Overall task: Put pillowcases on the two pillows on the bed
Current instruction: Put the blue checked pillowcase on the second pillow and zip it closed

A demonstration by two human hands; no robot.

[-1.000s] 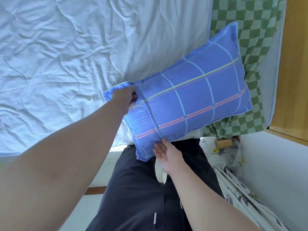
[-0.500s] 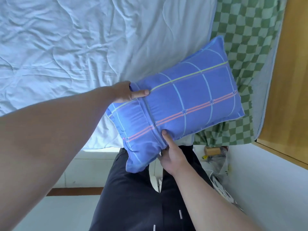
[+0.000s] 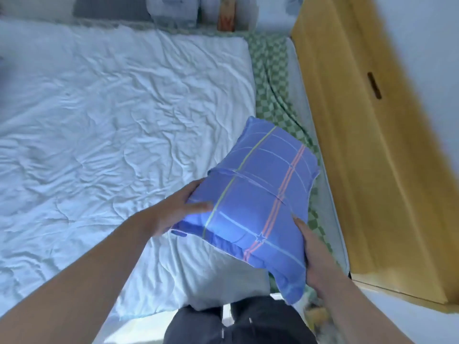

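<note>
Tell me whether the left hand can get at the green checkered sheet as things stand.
Probably not directly: the left hand grips the blue pillow, which lies between it and the green checkered sheet at the bed's far side.

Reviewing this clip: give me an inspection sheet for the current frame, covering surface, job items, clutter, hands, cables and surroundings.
Surface: bed with a rumpled white quilt; green checked sheet shows along its right edge.
Job's things: blue plaid pillow, already cased, held above the bed's near right corner. Second pillow: nothing seen.
Clutter: blurred boxes beyond the far edge of the bed.
Hands: left hand grips the pillow's left edge; right hand holds its right edge.
Cables: nothing seen.
Surroundings: wooden cabinet at right; the person's dark trousers below.
</note>
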